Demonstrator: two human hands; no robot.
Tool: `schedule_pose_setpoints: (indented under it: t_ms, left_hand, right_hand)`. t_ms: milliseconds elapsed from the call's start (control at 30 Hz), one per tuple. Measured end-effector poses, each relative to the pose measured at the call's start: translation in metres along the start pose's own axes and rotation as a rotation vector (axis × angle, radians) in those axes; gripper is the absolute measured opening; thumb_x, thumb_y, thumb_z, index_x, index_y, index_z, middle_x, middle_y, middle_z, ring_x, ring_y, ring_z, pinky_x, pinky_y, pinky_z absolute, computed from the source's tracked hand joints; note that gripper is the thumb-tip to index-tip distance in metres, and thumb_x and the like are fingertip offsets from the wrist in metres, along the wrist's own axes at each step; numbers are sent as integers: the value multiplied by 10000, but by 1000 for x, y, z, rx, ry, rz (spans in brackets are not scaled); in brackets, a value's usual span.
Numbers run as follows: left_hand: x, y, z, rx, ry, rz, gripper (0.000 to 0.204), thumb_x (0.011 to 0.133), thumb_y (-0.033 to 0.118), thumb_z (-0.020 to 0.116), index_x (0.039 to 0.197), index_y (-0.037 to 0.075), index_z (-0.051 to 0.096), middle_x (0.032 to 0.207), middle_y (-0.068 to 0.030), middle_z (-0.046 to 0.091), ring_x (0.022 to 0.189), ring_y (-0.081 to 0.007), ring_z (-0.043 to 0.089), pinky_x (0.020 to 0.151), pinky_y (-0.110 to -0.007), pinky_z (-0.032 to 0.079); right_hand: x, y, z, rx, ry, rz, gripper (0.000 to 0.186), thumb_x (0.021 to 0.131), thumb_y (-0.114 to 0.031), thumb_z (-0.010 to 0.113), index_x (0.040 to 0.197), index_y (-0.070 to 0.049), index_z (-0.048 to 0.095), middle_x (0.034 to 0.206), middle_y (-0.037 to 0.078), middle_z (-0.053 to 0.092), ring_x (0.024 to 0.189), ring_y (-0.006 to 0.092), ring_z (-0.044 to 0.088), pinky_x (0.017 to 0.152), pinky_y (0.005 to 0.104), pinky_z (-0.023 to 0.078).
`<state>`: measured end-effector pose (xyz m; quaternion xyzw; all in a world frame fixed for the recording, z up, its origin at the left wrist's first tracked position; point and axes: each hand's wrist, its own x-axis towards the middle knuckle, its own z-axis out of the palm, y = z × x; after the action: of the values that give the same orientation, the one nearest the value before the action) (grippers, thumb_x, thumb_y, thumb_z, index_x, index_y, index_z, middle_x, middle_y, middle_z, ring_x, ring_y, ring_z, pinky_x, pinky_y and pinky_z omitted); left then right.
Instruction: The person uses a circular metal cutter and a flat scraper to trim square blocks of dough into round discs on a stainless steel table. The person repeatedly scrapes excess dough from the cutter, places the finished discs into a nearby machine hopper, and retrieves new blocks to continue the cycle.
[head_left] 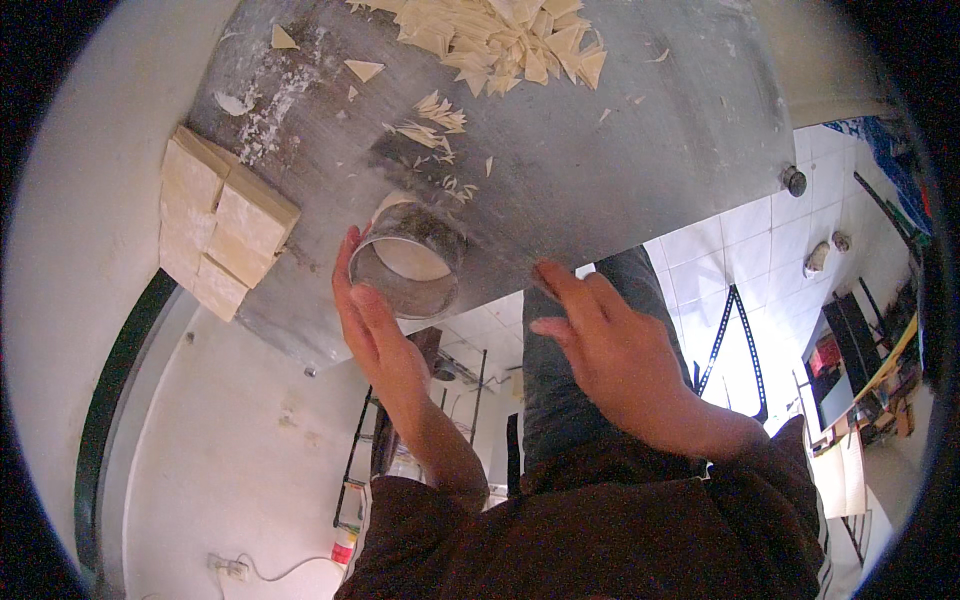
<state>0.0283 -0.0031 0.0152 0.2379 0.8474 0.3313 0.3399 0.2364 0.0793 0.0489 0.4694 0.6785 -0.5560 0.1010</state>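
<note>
at the far left, a stack of pale dough sheets (pixel 228 225) lies at the corner of the grey metal table (pixel 640 150), its lower part reaching past the table edge. just above and to its right, white flour (pixel 270 120) is smeared over the surface, with a triangular scrap (pixel 284 38) farther up. next comes the left hand (pixel 378 325), its fingers along the left side of a short metal cylinder (pixel 432 228) and its thumb by the lower rim, grasping it. the cylinder is on the table close to the near edge, tilted in view so its round opening faces the camera, with something pale showing inside. beyond it lie thin dough slivers (pixel 436 112), and farther up a large heap of pale dough pieces (pixel 500 40). to the right, well apart from the cylinder, the right hand (pixel 615 345) hovers by the near edge above a dark trouser leg (pixel 565 390), fingers loosely bent, thumb parted from the forefinger; whether they grasp anything i cannot tell. at the far right, a dark round knob (pixel 794 180) sits at the table's corner, above white floor tiles (pixel 790 235).
</note>
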Motion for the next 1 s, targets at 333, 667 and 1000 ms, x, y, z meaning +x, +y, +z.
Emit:
schedule_pose_setpoints:
  t_ms: [333,667,1000]
  left_hand:
    - [-22,26,6,24,91,87,811,940,190,729,1590,9,279,1612,-220,332,1472,-343,363,1210,-468,298]
    - [-24,25,13,278,48,122,873,871,98,766,1581,-40,276,1551,-257,366,1466,-402,343,1221,-513,235]
    - [-20,23,11,197,24,116,846,892,123,772,1572,-40,295,1543,-261,387,1451,-401,364,1208,-499,262]
  right_hand:
    - [16,-2,1,-116,62,-186,565,975,-341,671,1473,-120,519,979,109,594,708,301,681,561,398,573]
    - [11,3,15,-201,54,-238,591,955,-367,687,1462,-110,524,940,87,561,696,251,688,545,366,580]
    - [16,-13,10,-202,2,-162,506,998,-343,630,1431,-109,512,966,99,591,749,286,724,566,384,592]
